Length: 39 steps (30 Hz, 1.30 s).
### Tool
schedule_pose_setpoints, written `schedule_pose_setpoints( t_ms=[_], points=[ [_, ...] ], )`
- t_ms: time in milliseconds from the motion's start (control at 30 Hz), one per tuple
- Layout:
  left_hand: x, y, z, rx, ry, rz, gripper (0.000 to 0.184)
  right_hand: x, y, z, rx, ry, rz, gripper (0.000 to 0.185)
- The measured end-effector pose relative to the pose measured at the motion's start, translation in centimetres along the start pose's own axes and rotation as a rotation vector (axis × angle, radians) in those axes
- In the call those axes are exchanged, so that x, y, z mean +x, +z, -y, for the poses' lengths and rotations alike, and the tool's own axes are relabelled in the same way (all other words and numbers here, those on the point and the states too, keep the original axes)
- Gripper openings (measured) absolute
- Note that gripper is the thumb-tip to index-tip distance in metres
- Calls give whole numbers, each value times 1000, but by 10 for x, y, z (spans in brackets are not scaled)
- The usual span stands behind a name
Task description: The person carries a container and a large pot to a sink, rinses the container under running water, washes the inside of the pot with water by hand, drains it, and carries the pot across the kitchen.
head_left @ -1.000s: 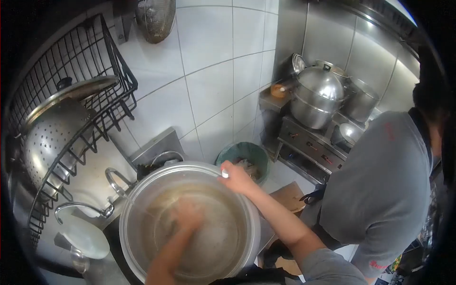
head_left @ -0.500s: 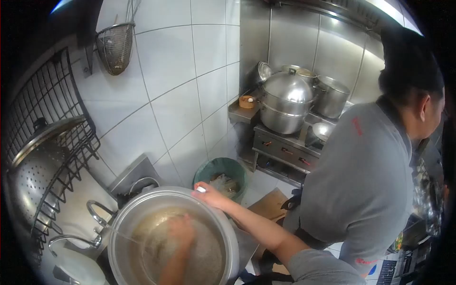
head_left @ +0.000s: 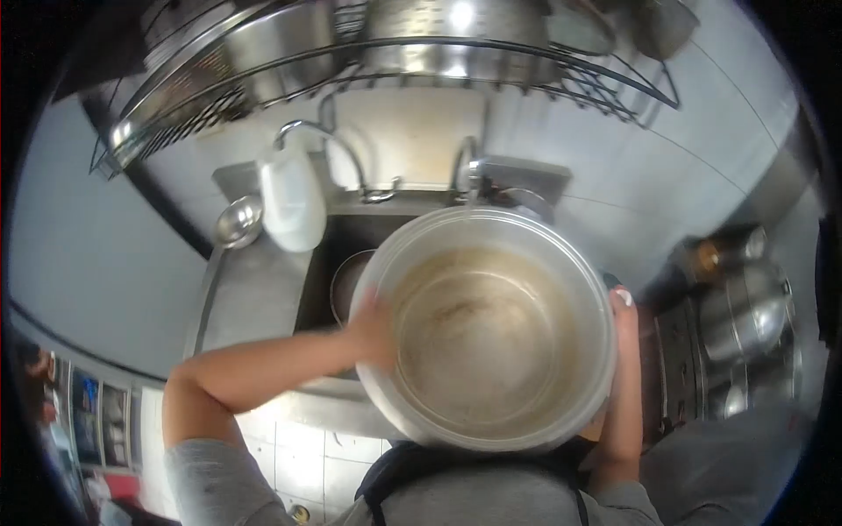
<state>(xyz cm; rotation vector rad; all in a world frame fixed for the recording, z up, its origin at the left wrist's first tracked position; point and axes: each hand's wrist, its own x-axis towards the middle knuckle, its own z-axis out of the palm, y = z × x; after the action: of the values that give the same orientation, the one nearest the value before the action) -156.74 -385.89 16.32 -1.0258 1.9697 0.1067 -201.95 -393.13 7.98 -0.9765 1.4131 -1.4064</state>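
A large metal pot [head_left: 491, 368] rests tilted over the sink, with brownish residue and shallow cloudy liquid inside. At its left rim is my left hand [head_left: 374, 335], smeared by motion, so its fingers cannot be made out. My right hand [head_left: 622, 309] grips the opposite side of the pot from outside. Something small and white shows at a finger of that hand. Above the far rim hangs a tap [head_left: 474, 175], from which a thin stream of water appears to run into the pot.
Left of the pot are the sink basin [head_left: 329, 263], a white plastic jug [head_left: 292, 203] and a metal bowl [head_left: 239, 222]. A wire rack [head_left: 526, 54] with pots hangs overhead. At right stand a steamer pot [head_left: 744, 311] on the stove and a person in grey [head_left: 737, 465].
My view has swung left to face the sink. My left hand has moved from inside the pot to its left rim. The right hand stays at the pot's side.
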Motion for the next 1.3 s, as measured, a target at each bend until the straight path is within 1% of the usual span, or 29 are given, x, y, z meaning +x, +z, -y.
schedule_pose_setpoints(
  t_ms=[33,67,100,200,267,333,400,433,467,500,533,567,600,667,700,800,900,967,1000,1033,1133,1233,1300],
  points=[
    [-9,10,14,7,-222,-358,66,-4,3,5,17,9,-16,26],
    [-5,14,26,-163,-458,-658,63,-8,8,10,34,17,-36,25],
    [15,23,35,-386,-626,-838,53,-12,14,15,52,26,-62,23],
    [74,53,66,-1139,-374,-660,44,-7,21,36,78,113,26,21],
    [128,78,57,-1101,-309,-806,39,-27,34,90,-238,-27,52,22],
    [124,64,42,-1066,-135,-842,37,-11,7,122,-219,-85,49,23],
    [168,63,14,-1119,-76,-959,29,24,-35,150,-114,-234,159,27],
    [194,61,-1,-1061,-57,-922,30,-5,1,183,-44,-189,115,26],
    [212,56,-17,-1003,-33,-885,30,-48,61,224,24,-146,67,27],
    [210,48,-34,-1192,-39,-922,34,-80,111,243,36,-164,52,25],
    [206,40,-51,-1380,-37,-951,38,-95,145,258,47,-183,32,24],
    [215,34,-67,-1536,-35,-867,43,-84,150,273,11,-33,69,19],
    [224,30,-81,-1689,-29,-775,48,-73,155,279,-67,-90,73,19],
    [226,28,-108,-1753,-8,-760,53,-51,164,278,-218,-196,82,20],
    [227,28,-118,-1782,-3,-749,55,-46,170,278,-255,-185,87,19],
    [234,35,-129,-1917,177,-676,55,-47,195,274,-335,-178,104,18],
    [237,39,-130,-1876,107,-731,54,-67,208,268,-372,-217,57,16],
    [245,50,-132,-1801,139,-742,51,-73,204,260,-408,-241,-14,16],
    [248,53,-133,-1763,154,-751,50,-71,200,258,-405,-262,6,16],
    [284,59,-154,-1558,87,-969,47,-67,193,256,-401,-284,28,17],
    [253,44,-149,-1486,-197,-1041,44,-68,191,257,-394,-299,48,17],
    [279,35,-113,-1255,-155,-816,45,-69,195,257,-379,-298,46,17],
    [320,6,-67,-1661,-61,-679,43,-69,196,256,-371,-303,38,18]
  ],
)
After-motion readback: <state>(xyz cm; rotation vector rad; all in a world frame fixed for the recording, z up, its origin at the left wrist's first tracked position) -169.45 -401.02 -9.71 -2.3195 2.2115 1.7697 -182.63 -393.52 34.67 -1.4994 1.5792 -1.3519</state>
